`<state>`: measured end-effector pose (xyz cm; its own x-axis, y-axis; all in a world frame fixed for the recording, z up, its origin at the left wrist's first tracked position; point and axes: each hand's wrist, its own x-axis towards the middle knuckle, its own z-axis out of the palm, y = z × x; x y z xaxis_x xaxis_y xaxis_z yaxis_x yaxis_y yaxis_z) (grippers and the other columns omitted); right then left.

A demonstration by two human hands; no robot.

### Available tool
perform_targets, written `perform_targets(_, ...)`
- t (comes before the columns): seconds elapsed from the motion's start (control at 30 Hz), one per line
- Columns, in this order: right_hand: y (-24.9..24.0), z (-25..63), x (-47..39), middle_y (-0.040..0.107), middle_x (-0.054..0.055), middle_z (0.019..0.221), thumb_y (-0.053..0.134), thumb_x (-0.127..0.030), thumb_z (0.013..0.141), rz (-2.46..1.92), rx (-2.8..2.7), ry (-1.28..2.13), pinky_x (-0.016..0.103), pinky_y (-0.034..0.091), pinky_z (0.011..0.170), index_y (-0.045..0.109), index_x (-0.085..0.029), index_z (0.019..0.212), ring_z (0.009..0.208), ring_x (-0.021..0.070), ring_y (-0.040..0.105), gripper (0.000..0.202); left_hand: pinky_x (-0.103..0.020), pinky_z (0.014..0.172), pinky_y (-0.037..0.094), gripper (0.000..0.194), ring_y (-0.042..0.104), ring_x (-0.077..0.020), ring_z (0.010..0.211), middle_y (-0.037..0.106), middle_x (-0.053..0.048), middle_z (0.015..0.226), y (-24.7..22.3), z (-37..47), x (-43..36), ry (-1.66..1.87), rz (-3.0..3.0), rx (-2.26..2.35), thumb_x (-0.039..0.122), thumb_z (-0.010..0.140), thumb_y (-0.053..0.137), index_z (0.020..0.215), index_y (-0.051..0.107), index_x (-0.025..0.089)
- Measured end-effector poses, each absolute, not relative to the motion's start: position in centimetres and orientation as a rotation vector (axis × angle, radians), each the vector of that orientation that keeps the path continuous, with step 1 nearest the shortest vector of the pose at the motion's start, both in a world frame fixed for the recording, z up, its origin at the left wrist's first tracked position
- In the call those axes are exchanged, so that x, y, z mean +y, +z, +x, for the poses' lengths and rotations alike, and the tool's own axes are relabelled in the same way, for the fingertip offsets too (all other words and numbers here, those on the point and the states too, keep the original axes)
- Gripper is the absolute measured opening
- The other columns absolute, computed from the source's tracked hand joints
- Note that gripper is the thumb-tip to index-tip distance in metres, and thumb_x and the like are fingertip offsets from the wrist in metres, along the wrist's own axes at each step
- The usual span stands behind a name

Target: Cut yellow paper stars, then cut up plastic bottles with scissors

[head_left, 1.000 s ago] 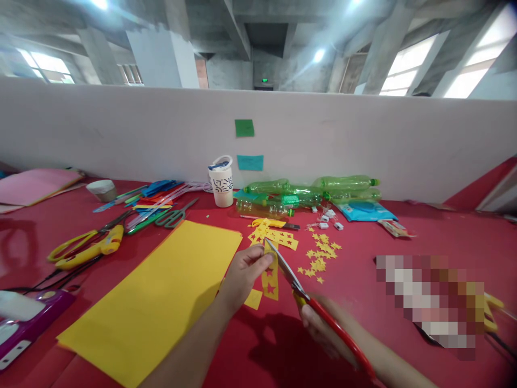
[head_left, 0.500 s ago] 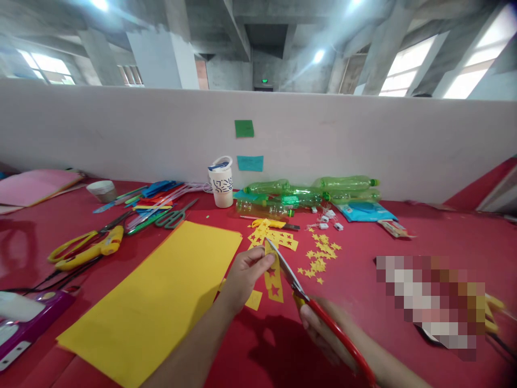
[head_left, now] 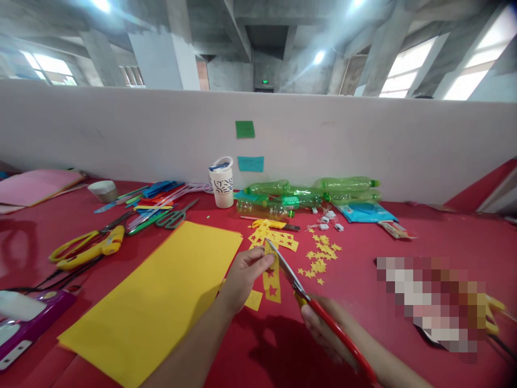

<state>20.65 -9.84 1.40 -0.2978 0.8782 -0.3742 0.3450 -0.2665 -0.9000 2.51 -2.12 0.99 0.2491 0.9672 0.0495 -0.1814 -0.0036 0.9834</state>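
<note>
Loose stars [head_left: 319, 266] lie cut; left hand [head_left: 244, 276] pinches a strip [head_left: 272, 282], its top seemingly unfinished; right hand [head_left: 320, 327] grips red scissors [head_left: 333, 324].

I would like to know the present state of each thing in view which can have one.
Left hand: pinching the paper strip
Paper strip: star holes cut out, hanging down
Right hand: gripping the red-handled scissors
Red-handled scissors: blades nearly together, tips at the strip
Yellow sheets: stacked, flat
Paper stars: cut out, loosely scattered
Green bottles: lying on their sides
White cup: upright, contents not visible
</note>
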Motion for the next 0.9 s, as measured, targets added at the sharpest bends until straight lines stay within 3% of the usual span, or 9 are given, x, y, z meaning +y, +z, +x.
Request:
perform_targets(0.3,0.2,20.8,-9.1,0.032,-0.009,0.050,0.045,-0.074,0.072,-1.493,-1.469,1.578,0.015,0.025,0.032,0.036,-0.021,0.065,0.037,0.0037,0.029,0.054,-0.024,0.063,0.037,0.018,0.047,-0.0103,0.060,0.051,0.002,0.062,0.3,2.0,-1.3,1.133,1.098,0.817,0.031,0.075,0.061,0.066,0.058,0.015)
perform_targets(0.47,-0.4,20.7,-9.0,0.033,-0.011,0.040,0.043,-0.075,0.072,-1.471,-1.343,1.553,0.014,0.025,0.027,0.039,-0.021,0.065,0.028,0.0032,0.028,0.055,-0.020,0.065,0.038,0.010,0.048,-0.0099,0.067,0.053,0.003,0.071,0.5,1.9,-1.1,1.435,1.146,1.018,0.028,0.076,0.060,0.079,0.058,0.019)
perform_targets(0.53,-0.9,20.8,-8.9,0.037,-0.010,0.041,0.043,-0.073,0.074,-1.507,-1.287,1.516,0.014,0.025,0.027,0.041,-0.020,0.067,0.027,0.0033,0.030,0.053,-0.019,0.058,0.036,0.014,0.045,-0.0092,0.059,0.050,0.004,0.062,0.8,2.1,-1.6,1.421,1.242,1.043,0.032,0.079,0.057,0.075,0.058,0.018)
perform_targets(0.7,-2.1,21.0,-8.9,0.041,-0.009,0.046,0.045,-0.069,0.076,-1.558,-1.228,1.479,0.015,0.027,0.028,0.044,-0.021,0.071,0.030,0.0046,0.033,0.048,-0.022,0.045,0.030,0.041,0.040,-0.0091,0.042,0.047,0.003,0.046,0.6,3.6,-3.4,0.808,1.346,0.762,0.048,0.085,0.041,0.076,0.064,0.015)
perform_targets(0.9,-2.9,21.2,-9.4,0.038,-0.008,0.048,0.053,-0.071,0.068,-1.526,-1.162,1.571,0.017,0.027,0.034,0.047,-0.022,0.071,0.040,0.0083,0.040,0.049,-0.022,0.048,0.034,0.035,0.045,-0.0094,0.049,0.052,0.003,0.056,0.0,4.0,-3.2,1.053,1.061,0.818,0.049,0.084,0.044,0.079,0.055,0.017)
